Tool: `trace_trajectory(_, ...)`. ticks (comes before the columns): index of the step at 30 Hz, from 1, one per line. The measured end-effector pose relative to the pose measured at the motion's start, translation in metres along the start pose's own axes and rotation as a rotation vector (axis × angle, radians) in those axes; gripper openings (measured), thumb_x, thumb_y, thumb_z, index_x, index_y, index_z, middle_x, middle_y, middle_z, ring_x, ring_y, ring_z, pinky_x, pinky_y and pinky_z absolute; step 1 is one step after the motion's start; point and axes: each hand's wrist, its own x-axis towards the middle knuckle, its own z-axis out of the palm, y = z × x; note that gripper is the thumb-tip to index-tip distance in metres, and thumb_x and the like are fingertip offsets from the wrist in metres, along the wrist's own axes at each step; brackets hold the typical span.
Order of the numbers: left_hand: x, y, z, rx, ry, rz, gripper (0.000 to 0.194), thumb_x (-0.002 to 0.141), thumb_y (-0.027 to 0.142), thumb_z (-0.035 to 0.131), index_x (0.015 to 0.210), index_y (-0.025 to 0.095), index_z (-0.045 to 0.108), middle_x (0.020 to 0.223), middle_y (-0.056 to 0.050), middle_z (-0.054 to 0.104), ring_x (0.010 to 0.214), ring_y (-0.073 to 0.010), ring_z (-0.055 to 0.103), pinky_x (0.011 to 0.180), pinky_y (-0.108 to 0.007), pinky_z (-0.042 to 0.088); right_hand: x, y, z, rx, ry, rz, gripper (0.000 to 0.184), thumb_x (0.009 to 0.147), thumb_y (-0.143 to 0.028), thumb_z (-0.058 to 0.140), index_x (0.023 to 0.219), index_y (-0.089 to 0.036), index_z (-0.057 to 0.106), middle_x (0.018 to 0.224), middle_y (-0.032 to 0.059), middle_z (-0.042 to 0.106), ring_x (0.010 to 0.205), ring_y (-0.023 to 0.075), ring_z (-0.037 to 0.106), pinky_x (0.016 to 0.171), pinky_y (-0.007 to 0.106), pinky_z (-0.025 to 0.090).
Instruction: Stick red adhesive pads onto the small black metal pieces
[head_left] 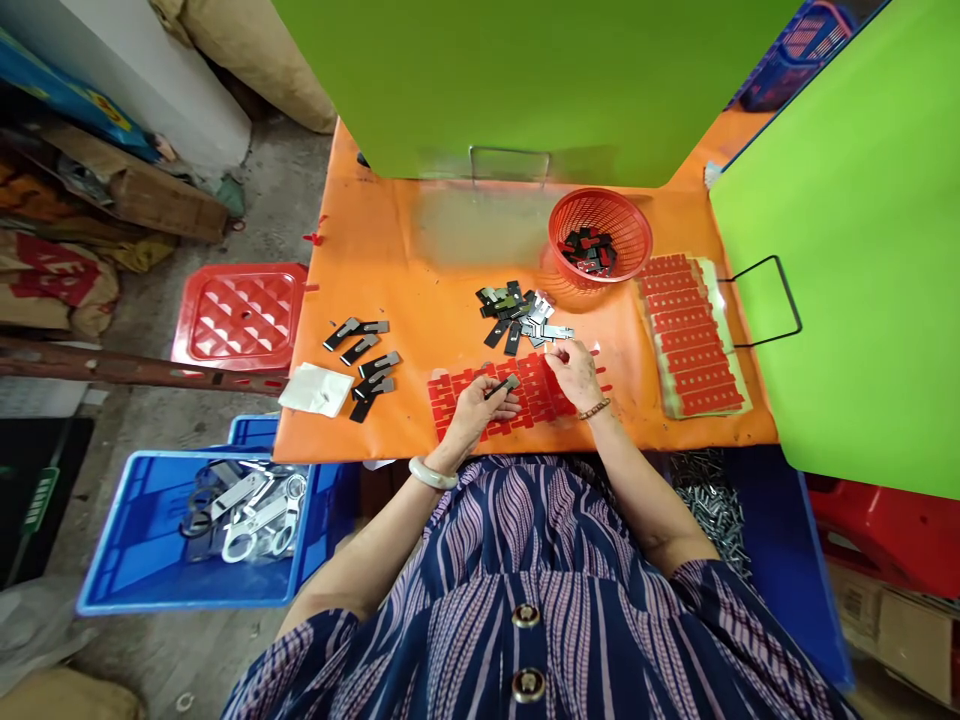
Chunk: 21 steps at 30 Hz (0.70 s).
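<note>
Thumb and fingers of the left hand (480, 408) are closed on a small flat black piece with silvery end (501, 387), so the thing being handled is now above the sheet of red cut-out shapes (534, 384). It is held by its edges, with the silvery end pointing toward the other hand, probably so that its flat face remains uncovered. The right hand (576, 372) is bent over the far right part of the same sheet, its fingertips drawn together; whether something thin is between them, I cannot tell.

Just beyond the right hand lies a loose heap of black and silvery flat pieces (514, 312), perhaps put so near that the reach is short. On the left side of the orange-covered table (375, 260), several similar black pieces (359, 348) lie apart from the heap, some overlapping; this spacing may serve to keep them separate. Beside them is a folded white paper (319, 388). Behind the heap, to the right, stands a round red plastic basket (639, 235) containing black and red pieces (589, 250); its wall likely prevents them from mixing with the others. Another stack of red-patterned sheets (694, 340) rests at the right, within easy reach, I think.
</note>
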Motion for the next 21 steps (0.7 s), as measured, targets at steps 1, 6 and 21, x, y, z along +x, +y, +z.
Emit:
trace_trajectory(1, 0.000, 0.000, 0.000, 0.001, 0.000, 0.002, 0.017, 0.085, 0.017, 0.067, 0.084, 0.014, 0.051, 0.069, -0.004, 0.072, 0.061, -0.0141, 0.072, 0.059, -0.022, 0.057, -0.001, -0.001, 0.000, 0.012, -0.008, -0.006, 0.017, 0.076, -0.023, 0.056, 0.063, -0.023, 0.045, 0.073, 0.0010, 0.055, 0.079, 0.0203, 0.052, 0.082, 0.039, 0.045)
trace_trajectory(6, 0.001, -0.002, -0.001, -0.006, -0.008, 0.006, 0.017, 0.084, 0.018, 0.068, 0.085, 0.014, 0.052, 0.069, -0.003, 0.072, 0.061, -0.0134, 0.072, 0.058, -0.021, 0.058, -0.004, -0.005, -0.001, 0.120, -0.012, 0.032, 0.014, 0.070, -0.025, 0.061, 0.068, -0.023, 0.047, 0.078, 0.0005, 0.057, 0.079, 0.0190, 0.053, 0.083, 0.038, 0.046)
trace_trajectory(21, -0.015, 0.013, 0.003, -0.147, -0.007, -0.058, 0.009, 0.083, 0.008, 0.067, 0.078, 0.010, 0.059, 0.072, -0.006, 0.073, 0.062, -0.0119, 0.071, 0.066, -0.021, 0.059, -0.030, -0.026, -0.010, 0.430, 0.112, 0.087, 0.018, 0.070, -0.030, 0.066, 0.073, -0.022, 0.050, 0.074, -0.0022, 0.056, 0.072, 0.0147, 0.055, 0.074, 0.032, 0.049)
